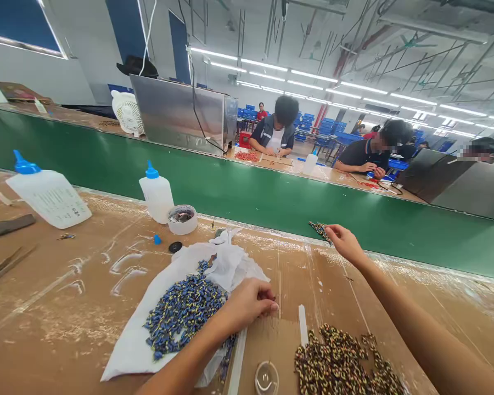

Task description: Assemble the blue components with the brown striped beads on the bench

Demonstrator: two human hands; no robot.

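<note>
My right hand (344, 242) is stretched far forward to the edge of the green conveyor belt (271, 203), fingers closed on a small bunch of dark multicoloured parts (321, 230). My left hand (251, 302) rests on the brown cardboard worktop (66, 307), fingers curled and pinched together beside a pile of small blue parts (185, 312) lying on a white plastic bag (135, 345). What the left fingers hold is hidden. A heap of dark multicoloured parts (341, 365) lies near me, under my right forearm.
Two white squeeze bottles with blue caps (156, 195) (45, 195), a small white cup (183, 219), a blue cap (157, 239) and a black disc (175, 247) stand behind. A clear round dish (267, 378) sits at the front edge. Other people work beyond the belt.
</note>
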